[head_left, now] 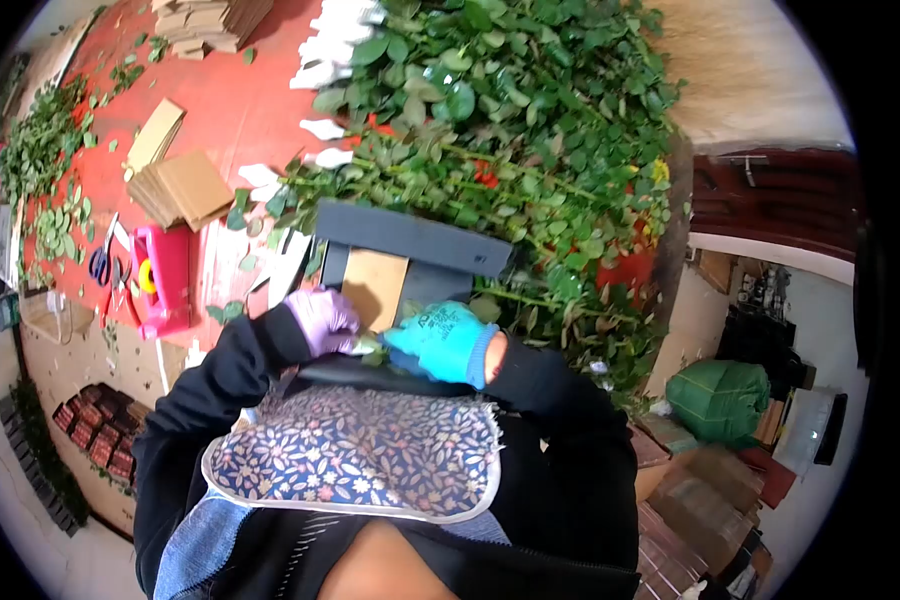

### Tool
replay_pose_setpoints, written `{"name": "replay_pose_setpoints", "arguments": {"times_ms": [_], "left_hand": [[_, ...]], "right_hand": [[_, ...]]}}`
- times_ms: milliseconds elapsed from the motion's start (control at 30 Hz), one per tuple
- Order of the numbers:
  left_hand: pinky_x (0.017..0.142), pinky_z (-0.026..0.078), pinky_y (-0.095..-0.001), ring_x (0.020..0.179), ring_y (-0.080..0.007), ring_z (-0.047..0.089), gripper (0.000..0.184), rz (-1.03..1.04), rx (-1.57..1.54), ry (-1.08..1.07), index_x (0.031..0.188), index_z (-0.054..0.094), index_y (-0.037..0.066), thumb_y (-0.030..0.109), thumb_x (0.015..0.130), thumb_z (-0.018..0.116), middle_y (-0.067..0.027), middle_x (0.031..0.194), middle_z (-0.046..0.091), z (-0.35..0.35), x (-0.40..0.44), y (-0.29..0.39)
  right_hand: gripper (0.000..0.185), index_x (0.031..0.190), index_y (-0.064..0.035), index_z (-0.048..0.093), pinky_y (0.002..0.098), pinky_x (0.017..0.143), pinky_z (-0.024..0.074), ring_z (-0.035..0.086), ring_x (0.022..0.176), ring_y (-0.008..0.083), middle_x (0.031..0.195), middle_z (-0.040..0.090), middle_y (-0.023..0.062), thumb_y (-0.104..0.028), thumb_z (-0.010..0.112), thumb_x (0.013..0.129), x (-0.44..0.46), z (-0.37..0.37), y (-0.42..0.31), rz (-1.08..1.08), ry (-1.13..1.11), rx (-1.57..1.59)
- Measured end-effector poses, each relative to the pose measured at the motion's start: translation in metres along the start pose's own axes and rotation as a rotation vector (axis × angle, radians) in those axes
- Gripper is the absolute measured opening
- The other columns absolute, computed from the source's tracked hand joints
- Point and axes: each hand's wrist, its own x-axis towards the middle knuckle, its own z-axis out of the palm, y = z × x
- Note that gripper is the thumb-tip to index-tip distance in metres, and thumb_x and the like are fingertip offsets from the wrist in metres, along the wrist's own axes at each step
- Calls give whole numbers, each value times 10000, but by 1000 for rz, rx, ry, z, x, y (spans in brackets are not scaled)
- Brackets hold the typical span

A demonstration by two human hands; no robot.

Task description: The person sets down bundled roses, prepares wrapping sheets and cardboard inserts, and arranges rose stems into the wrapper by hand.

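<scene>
My left hand (322, 322), in a thin purple glove, has its fingers bent round something small and pale green near my waist. Close beside it on the right, my right hand (438, 343) wears a turquoise glove with dark print; its fingertips are curled toward the same pale green piece, and what they hold is hidden. Just beyond both hands stands a dark grey holder (410, 238) with a raised bar. A brown cardboard piece (373, 286) lies in it, between the hands. A floral apron (360, 450) hangs below them.
Leafy stems (530, 130) with white-wrapped ends (325, 62) cover the table's right side. On the red tabletop (240, 120) at left are cardboard pieces (192, 188), a pink holder (165, 280), scissors (101, 262) and red-handled cutters (120, 295). A green bundle (718, 400) sits at far right.
</scene>
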Motion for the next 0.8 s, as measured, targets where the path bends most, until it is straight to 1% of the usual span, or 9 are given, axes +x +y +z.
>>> {"name": "replay_pose_setpoints", "arguments": {"times_ms": [33, 100, 167, 267, 300, 367, 433, 567, 800], "left_hand": [[661, 506, -398, 723, -292, 632, 156, -23, 35, 1, 811, 684, 94, 215, 745, 757, -92, 737, 624, 0, -1, 3], [659, 509, -396, 732, -290, 637, 149, -41, 71, -1, 803, 678, 92, 214, 749, 743, -94, 744, 624, -5, -2, 11], [660, 512, -391, 737, -285, 639, 140, -66, 58, -28, 815, 678, 93, 212, 758, 727, -91, 763, 627, -5, -3, 17], [668, 514, -382, 740, -273, 641, 141, -62, 81, 14, 821, 679, 93, 221, 774, 714, -90, 779, 628, 1, -5, 17], [688, 510, -419, 788, -325, 633, 164, -82, 34, -22, 822, 666, 91, 251, 788, 666, -121, 798, 632, 3, -5, 13], [676, 502, -377, 753, -268, 636, 145, -93, -4, -18, 816, 673, 91, 227, 781, 710, -89, 779, 627, 6, -4, 10], [698, 493, -379, 769, -269, 630, 150, -88, 50, -19, 825, 671, 94, 232, 782, 710, -88, 787, 630, 8, -4, 10], [712, 496, -385, 777, -273, 634, 166, -125, 2, 35, 842, 675, 91, 247, 791, 703, -87, 793, 631, 8, -8, 18], [711, 500, -382, 775, -273, 637, 152, -158, -16, 20, 840, 676, 89, 236, 804, 693, -91, 796, 632, 10, -9, 13]], "right_hand": [[332, 1150, -100, 642, 429, 621, 503, 638, 732, 313, 828, 655, 118, -220, 605, 843, -3, -24, 2, -56, 82, 73], [296, 1112, -76, 650, 420, 657, 512, 648, 775, 312, 869, 667, 136, -202, 605, 849, 3, -90, -4, -23, 304, -220], [279, 1094, -80, 656, 433, 682, 511, 642, 789, 322, 863, 664, 139, -193, 611, 842, 21, -148, 16, 147, 521, -260], [231, 1046, -90, 666, 463, 692, 510, 642, 800, 344, 876, 669, 149, -175, 606, 841, 65, -190, 102, 205, 749, -403], [202, 1023, -94, 668, 474, 692, 508, 643, 806, 350, 886, 674, 150, -169, 599, 849, 81, -202, 129, 258, 783, -477], [182, 965, -89, 668, 467, 712, 513, 653, 834, 357, 913, 683, 162, -219, 596, 861, 98, -219, 190, 584, 733, -666], [254, 1002, -93, 643, 485, 730, 511, 659, 843, 368, 915, 690, 170, -300, 597, 862, 95, -223, 224, 838, 575, -566], [581, 1367, -113, 478, 485, 877, 477, 623, 1027, 361, 1133, 651, 201, -385, 602, 869, 80, -212, 227, 798, 502, -485], [622, 1374, -86, 463, 487, 901, 466, 627, 1012, 363, 1155, 654, 175, -391, 646, 863, 54, -203, 222, 666, 526, -454]]}}
